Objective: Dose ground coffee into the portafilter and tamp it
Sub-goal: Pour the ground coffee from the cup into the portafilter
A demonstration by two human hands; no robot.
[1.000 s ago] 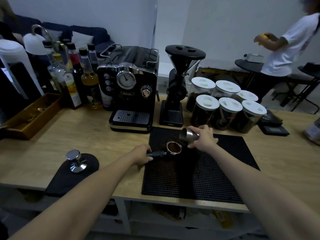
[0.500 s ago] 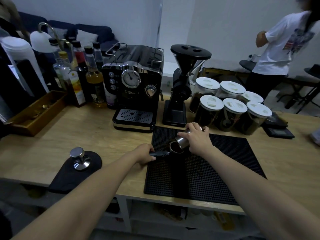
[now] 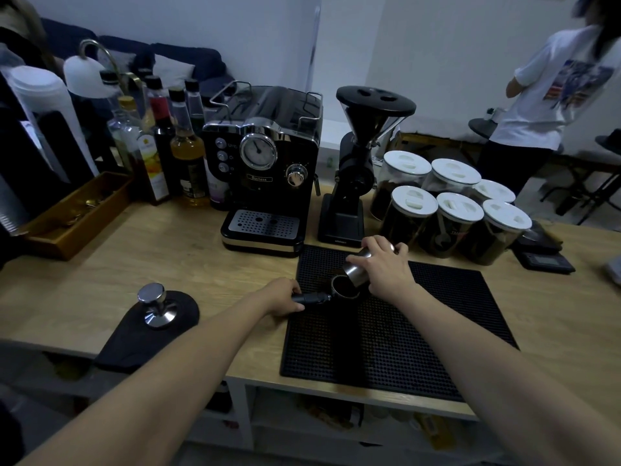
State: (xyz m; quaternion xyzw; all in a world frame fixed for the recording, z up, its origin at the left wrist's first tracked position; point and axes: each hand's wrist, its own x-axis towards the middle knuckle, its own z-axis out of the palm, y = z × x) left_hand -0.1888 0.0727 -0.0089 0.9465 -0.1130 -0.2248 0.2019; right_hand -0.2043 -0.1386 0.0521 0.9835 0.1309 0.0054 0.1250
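Observation:
The portafilter [image 3: 342, 288] rests on the black rubber mat [image 3: 420, 324], its basket holding dark ground coffee. My left hand [image 3: 280, 295] grips its black handle. My right hand [image 3: 383, 267] holds a steel dosing cup [image 3: 357, 272] tipped mouth-down onto the right rim of the basket. A steel tamper [image 3: 155, 306] stands upright on a black tamping pad [image 3: 148, 331] at the left, away from both hands.
A black espresso machine [image 3: 265, 169] and a grinder [image 3: 359, 163] stand behind the mat. Several white-lidded jars [image 3: 447, 210] sit at the back right, a scale [image 3: 544, 257] beyond them. Bottles [image 3: 161, 142] and a wooden tray [image 3: 77, 213] are at left. A person [image 3: 554, 95] stands behind.
My right hand has lowered the dosing cup and tipped it further onto the basket. My left hand stays on the handle. The person behind has turned away.

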